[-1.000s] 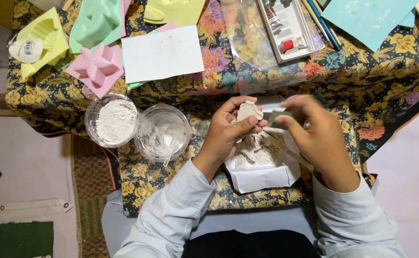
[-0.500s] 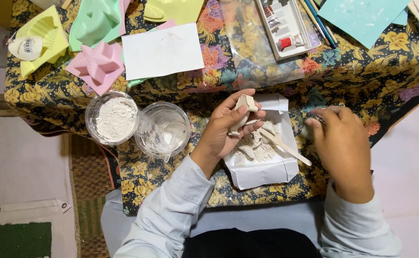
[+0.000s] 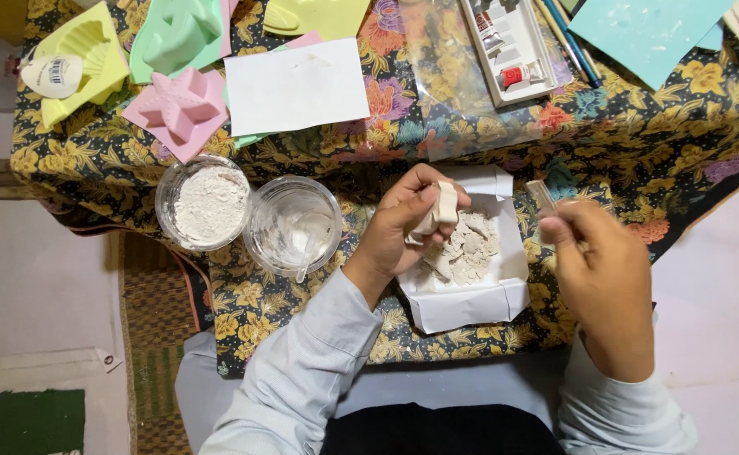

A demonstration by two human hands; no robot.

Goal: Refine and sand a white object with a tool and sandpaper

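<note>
Floral-clothed table (image 3: 656,143), moulds (image 3: 180,105), cups (image 3: 293,223), paper tray (image 3: 470,303)

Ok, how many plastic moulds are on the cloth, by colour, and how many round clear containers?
Yellow moulds: 2
Green mould: 1
Pink star mould: 1
Round clear containers: 2
Total: 6
</note>
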